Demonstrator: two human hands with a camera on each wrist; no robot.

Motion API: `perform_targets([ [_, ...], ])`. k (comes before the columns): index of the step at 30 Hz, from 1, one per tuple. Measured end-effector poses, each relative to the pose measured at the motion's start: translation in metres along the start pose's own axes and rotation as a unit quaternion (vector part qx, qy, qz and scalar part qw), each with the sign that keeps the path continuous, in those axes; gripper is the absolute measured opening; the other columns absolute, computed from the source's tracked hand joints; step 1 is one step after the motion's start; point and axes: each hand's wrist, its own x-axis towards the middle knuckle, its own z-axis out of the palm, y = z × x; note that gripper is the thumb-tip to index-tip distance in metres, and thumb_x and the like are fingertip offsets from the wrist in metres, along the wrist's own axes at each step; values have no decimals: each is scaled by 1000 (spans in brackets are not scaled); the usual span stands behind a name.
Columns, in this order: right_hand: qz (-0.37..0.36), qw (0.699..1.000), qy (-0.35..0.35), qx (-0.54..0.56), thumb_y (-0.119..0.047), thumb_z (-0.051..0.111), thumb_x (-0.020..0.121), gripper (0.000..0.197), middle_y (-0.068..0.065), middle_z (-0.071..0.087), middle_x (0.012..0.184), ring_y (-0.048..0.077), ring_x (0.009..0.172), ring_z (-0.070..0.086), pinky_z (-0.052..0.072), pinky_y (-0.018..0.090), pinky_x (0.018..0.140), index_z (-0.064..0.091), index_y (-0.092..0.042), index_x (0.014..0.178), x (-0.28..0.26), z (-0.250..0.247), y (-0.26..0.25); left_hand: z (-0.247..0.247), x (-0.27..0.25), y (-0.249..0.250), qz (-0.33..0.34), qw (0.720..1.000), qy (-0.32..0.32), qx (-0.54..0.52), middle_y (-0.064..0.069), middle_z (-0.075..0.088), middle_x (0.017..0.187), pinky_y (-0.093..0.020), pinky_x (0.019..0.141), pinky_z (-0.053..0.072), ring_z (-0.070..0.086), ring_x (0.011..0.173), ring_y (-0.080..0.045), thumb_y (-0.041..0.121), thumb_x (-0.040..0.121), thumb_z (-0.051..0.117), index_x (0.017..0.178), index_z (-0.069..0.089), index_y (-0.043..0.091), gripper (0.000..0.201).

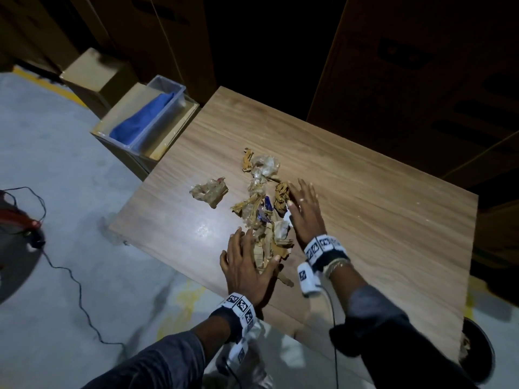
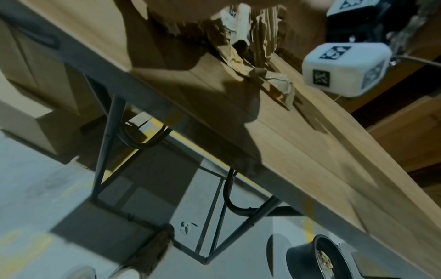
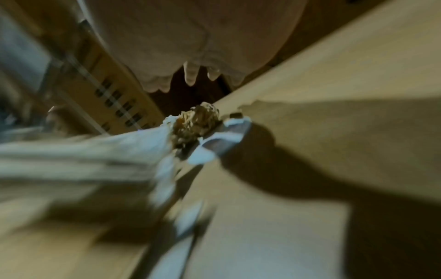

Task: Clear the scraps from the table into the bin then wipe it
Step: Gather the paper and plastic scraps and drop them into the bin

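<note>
A long pile of scraps (image 1: 261, 217), torn brown paper, clear plastic and a blue wrapper, lies in the middle of the wooden table (image 1: 365, 197). My left hand (image 1: 244, 259) lies flat with spread fingers on the pile's near end. My right hand (image 1: 303, 209) rests with straight fingers against the pile's right side. A separate crumpled clump (image 1: 209, 192) sits to the left of the pile. The black round bin (image 1: 477, 352) stands on the floor by the table's near right corner, also low in the left wrist view as the bin (image 2: 317, 258). The right wrist view is blurred; it shows scraps (image 3: 195, 124) under my palm.
A clear tub holding a blue cloth (image 1: 146, 119) stands on a cardboard box at the table's far left corner. Large cardboard boxes (image 1: 421, 66) line the far side. A black cable (image 1: 75, 279) runs across the grey floor on the left.
</note>
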Motion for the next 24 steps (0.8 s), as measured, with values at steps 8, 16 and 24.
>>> perform_targets([
  [8, -70, 984, -144, -82, -43, 35, 112, 46, -8, 32, 171, 19, 162, 13, 2, 56, 131, 45, -36, 157, 40, -9, 14, 14, 5, 13, -37, 999, 1, -1, 6, 13, 173, -49, 129, 7, 11, 160, -18, 87, 89, 38, 163, 19, 35, 93],
  [16, 63, 997, -37, 5, -34, 40, 114, 47, -9, 26, 172, 9, 159, 19, 19, 44, 131, 40, -30, 161, -83, 2, 22, 10, 1, 12, -24, 998, 3, -53, 4, 13, 174, -54, 127, 14, 12, 160, -20, 61, 101, 45, 164, 19, 30, 75],
  [24, 95, 986, 29, 130, -36, 49, 111, 47, -16, 21, 172, 5, 159, 20, 26, 42, 129, 39, -42, 156, -134, -1, 13, 5, -14, 8, 7, 998, -4, -62, 7, 20, 171, -56, 119, 29, 26, 155, -21, 56, 104, 34, 161, 26, 35, 61],
])
